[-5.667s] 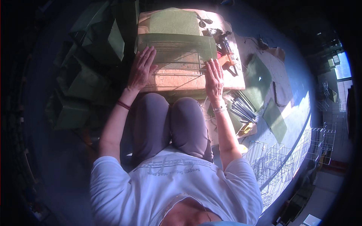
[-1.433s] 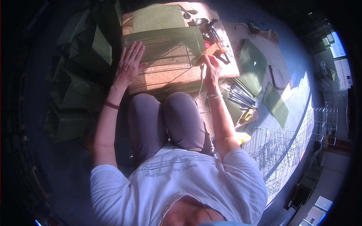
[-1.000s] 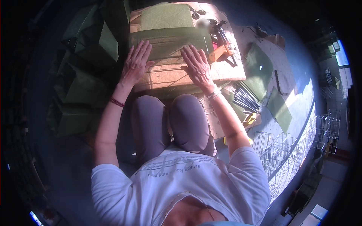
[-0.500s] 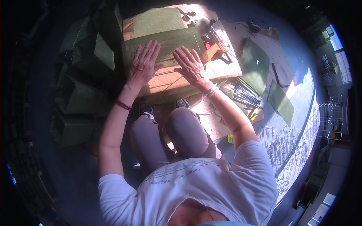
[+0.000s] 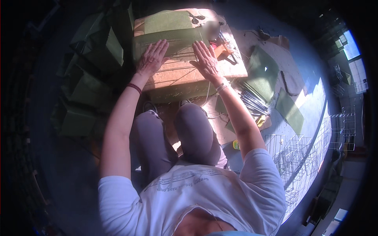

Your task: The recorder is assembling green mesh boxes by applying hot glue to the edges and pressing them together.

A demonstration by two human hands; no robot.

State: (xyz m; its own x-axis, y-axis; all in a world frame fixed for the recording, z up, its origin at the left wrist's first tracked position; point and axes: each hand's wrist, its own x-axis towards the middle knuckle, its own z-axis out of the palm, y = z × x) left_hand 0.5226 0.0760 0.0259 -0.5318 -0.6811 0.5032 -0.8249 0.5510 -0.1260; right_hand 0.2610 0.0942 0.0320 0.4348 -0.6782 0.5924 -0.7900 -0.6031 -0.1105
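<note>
My left hand (image 5: 152, 58) lies flat, fingers outstretched, on the left part of a green fabric sheet (image 5: 179, 36) spread across a small work table (image 5: 177, 72). My right hand (image 5: 206, 62) is also flat with its fingers extended, at the right end of that sheet. Neither hand grips anything. Thin straight lines, perhaps wires, run across the tabletop between the hands. Another green sheet (image 5: 167, 20) lies beyond at the far side. Green fabric (image 5: 177, 91) also hangs below the near table edge.
Scissors (image 5: 197, 19) lie at the far right of the table, near an orange-handled tool (image 5: 223, 50). Several green fabric boxes (image 5: 112, 47) stand at left. Right of the table are green sheets (image 5: 262, 70), a bundle of thin rods (image 5: 252, 98) and wire frames (image 5: 295, 153).
My right hand has slid to the right, so the hands are farther apart. More bare tabletop shows between them. The whole view has shifted slightly.
</note>
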